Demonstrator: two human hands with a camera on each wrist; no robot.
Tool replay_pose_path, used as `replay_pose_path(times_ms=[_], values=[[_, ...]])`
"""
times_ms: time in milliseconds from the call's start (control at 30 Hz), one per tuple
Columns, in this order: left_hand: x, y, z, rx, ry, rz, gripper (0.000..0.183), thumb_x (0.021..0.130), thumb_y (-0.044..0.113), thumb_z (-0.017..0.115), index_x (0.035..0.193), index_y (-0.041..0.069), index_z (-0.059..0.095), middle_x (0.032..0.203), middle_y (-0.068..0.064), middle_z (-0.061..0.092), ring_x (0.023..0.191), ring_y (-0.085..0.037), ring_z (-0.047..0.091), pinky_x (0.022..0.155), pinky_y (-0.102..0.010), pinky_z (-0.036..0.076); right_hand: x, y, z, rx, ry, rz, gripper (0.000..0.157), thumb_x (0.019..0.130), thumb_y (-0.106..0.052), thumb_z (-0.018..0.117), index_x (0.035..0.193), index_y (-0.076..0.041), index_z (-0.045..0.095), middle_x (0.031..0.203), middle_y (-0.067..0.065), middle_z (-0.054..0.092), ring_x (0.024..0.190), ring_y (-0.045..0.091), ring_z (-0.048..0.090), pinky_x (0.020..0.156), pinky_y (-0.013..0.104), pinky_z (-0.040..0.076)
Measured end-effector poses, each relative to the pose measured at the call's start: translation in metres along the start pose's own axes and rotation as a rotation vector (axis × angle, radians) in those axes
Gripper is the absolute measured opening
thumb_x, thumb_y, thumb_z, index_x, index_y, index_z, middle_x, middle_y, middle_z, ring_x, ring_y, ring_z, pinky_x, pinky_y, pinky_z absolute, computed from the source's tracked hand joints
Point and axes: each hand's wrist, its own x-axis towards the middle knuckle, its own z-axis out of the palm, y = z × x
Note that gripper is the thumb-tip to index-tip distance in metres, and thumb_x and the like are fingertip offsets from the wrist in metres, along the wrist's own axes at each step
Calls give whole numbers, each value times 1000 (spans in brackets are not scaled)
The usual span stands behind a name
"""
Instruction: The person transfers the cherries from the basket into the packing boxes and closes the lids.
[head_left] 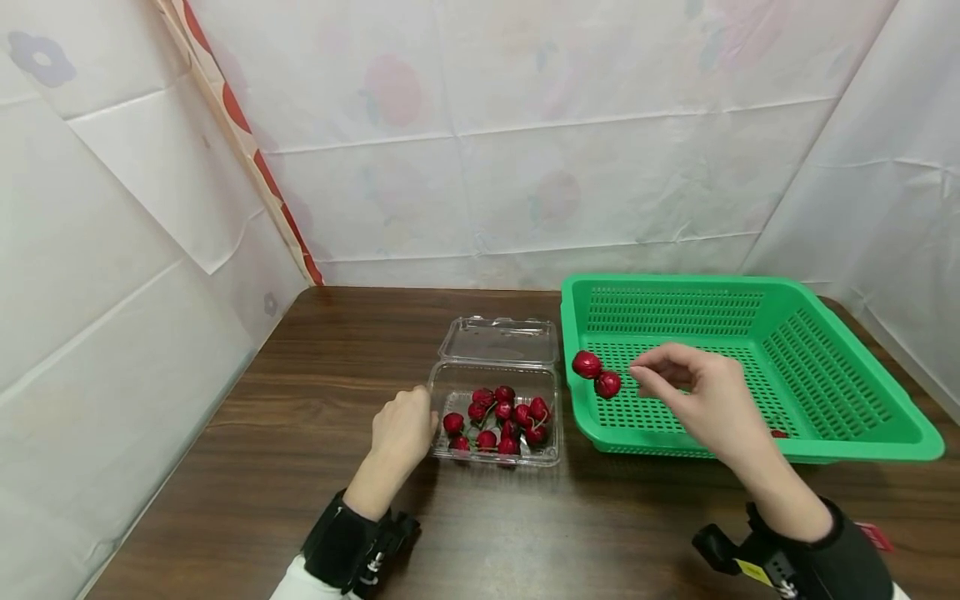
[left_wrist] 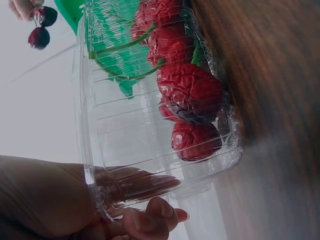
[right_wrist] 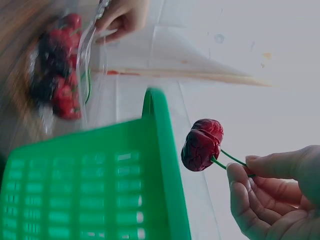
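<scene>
My right hand [head_left: 701,396] pinches the green stems of a pair of dark red cherries [right_wrist: 202,145] between thumb and forefinger. The pair hangs over the left side of the green basket [head_left: 847,454]. My left hand [head_left: 403,427] grips the left wall of a clear plastic clamshell box [head_left: 495,375], its fingers and thumb at the rim in the left wrist view. Several red cherries [head_left: 504,410], some with green stems, lie inside the box, whose lid [head_left: 501,340] is folded back behind it.
Box and basket stand side by side on a dark wooden table [head_left: 315,400]. A red cherry [head_left: 778,433] shows in the basket near its front wall. White patterned sheets [head_left: 495,167] hang behind the table and at both sides. A small red item [head_left: 874,536] lies by the right wrist.
</scene>
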Motion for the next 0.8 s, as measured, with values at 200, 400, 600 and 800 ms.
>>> replay_pose_path(times_ms=[200,400,600,800], values=[[0,0,1,1,-4,-2,18,79,8,63,67,0,52,58,-13,54,48,-25,54,39,-35,39,4,-13,16,39,-11,-18,6,79,-6,65,83,-11,66,74,-4,64,61,6,60,51,21,43],[0,1,0,0,-7,-6,18,79,8,63,67,0,53,57,-13,54,47,-24,54,39,-34,39,8,-22,31,63,-30,-24,3,81,-8,64,82,-9,65,72,-2,64,59,9,60,51,23,43],[1,0,2,-6,-4,-12,19,79,9,63,66,0,52,57,-12,54,46,-22,51,39,-33,38,12,-32,47,98,-54,-26,2,82,-10,63,82,-9,65,72,-3,63,59,6,59,54,23,46],[1,0,1,-2,-1,-14,18,78,9,63,67,0,52,59,-13,56,48,-25,54,40,-35,39,16,-37,65,134,-76,-26,3,81,-11,63,83,-9,65,74,-3,63,59,5,57,54,23,45]])
